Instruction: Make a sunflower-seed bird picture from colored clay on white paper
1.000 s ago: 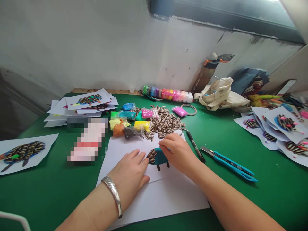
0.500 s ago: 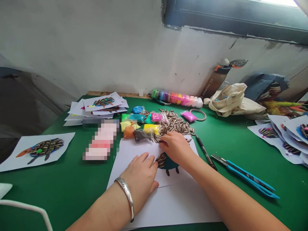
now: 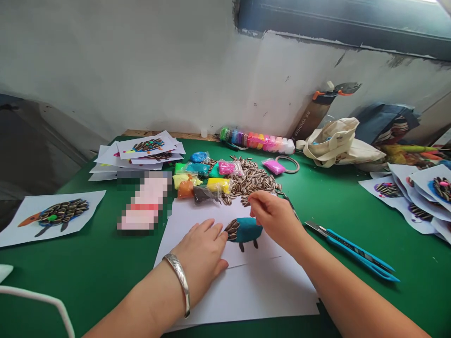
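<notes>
My left hand (image 3: pixel 200 253) lies flat with fingers stretched out on a white sheet of paper (image 3: pixel 246 291), its fingertips beside a teal clay body (image 3: pixel 248 228) partly covered with striped sunflower seeds. My right hand (image 3: pixel 276 217) hovers just right of and above the clay, fingers pinched on a sunflower seed from the pile of sunflower seeds (image 3: pixel 252 180) behind it. A silver bracelet (image 3: pixel 179 281) circles my left wrist.
Small bags of coloured clay (image 3: pixel 200 180) lie left of the seed pile. A blue utility knife (image 3: pixel 355 253) lies to the right. Finished seed pictures (image 3: pixel 52 216) sit at left, back left and far right (image 3: pixel 412 192). A cloth bag (image 3: pixel 334 141) and bottle (image 3: pixel 317 110) stand at the back.
My right hand went from the clay to the seed pile and came back pinched beside the clay. The left hand stayed flat on the paper. The camera shifted slightly.
</notes>
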A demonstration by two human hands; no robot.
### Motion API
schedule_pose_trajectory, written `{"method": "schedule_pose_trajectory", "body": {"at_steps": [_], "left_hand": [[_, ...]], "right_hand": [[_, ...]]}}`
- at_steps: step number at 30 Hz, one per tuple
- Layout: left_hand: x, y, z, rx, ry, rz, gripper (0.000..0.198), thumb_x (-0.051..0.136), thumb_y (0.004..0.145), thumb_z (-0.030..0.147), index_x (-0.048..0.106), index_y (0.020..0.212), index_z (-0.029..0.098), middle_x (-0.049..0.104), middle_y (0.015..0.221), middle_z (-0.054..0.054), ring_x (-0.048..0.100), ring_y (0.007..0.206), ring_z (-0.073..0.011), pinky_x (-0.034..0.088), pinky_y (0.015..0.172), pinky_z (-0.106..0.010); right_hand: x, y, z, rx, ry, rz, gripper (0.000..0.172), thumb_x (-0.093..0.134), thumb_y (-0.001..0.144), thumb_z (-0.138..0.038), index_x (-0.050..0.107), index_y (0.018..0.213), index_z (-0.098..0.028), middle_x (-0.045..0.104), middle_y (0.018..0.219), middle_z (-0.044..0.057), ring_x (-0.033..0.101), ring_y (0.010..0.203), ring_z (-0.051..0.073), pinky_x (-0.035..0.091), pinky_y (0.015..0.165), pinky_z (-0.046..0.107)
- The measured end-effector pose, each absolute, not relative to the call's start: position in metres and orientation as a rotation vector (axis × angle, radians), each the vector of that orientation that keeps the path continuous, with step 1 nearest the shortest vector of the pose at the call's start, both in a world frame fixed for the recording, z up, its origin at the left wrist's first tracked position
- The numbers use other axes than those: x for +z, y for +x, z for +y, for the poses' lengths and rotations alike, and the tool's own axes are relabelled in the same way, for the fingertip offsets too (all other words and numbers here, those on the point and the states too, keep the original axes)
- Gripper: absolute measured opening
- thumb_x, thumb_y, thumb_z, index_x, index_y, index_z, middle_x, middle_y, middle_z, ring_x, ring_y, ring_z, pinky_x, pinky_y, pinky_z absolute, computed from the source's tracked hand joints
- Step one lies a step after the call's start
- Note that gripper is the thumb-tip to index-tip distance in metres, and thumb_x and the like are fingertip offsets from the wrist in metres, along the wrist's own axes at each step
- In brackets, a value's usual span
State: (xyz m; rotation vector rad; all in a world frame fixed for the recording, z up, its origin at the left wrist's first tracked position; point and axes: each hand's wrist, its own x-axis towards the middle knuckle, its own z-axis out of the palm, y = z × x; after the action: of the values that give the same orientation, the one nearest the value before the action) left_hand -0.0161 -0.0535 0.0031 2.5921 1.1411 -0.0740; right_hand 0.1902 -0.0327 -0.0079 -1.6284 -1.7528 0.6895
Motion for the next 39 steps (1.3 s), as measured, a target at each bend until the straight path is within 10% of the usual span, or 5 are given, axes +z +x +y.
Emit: {"method": "schedule_pose_trajectory", "body": {"at_steps": [8,24,39], "left_hand": [[-0.005,-0.019,-0.051,-0.008,2.619,1.094,0.033,0.064,0.08,0.025,0.06,0.112,0.017,0.058,0.126,-0.013,0.044,0.125,-0.0336,0.041,0.101,-0.049],[-0.003,-0.019,-0.052,-0.056,2.653,1.09,0.033,0.06,0.083,0.028,0.058,0.114,0.017,0.058,0.124,-0.012,0.044,0.123,-0.0314,0.04,0.102,-0.046],[0.006,-0.026,-0.048,-0.05,2.611,1.074,0.031,0.054,0.087,0.029,0.057,0.117,0.02,0.059,0.123,-0.009,0.05,0.118,-0.0261,0.043,0.101,-0.039]], "right_hand": [[-0.01,0.193,-0.053,1.354,-1.364,-1.336,0.01,0.052,0.079,-0.021,0.06,0.085,-0.019,0.065,0.072,0.0,0.066,0.068,0.016,0.05,0.06,0.025],[-0.008,0.197,-0.054,0.599,-1.424,-2.146,0.018,0.051,0.089,-0.015,0.065,0.078,-0.02,0.06,0.071,0.001,0.054,0.068,0.013,0.038,0.061,0.024],[-0.012,0.2,-0.054,0.703,-1.411,-1.979,0.02,0.051,0.086,-0.015,0.069,0.083,-0.021,0.068,0.076,0.0,0.061,0.069,0.014,0.043,0.06,0.023]]}}
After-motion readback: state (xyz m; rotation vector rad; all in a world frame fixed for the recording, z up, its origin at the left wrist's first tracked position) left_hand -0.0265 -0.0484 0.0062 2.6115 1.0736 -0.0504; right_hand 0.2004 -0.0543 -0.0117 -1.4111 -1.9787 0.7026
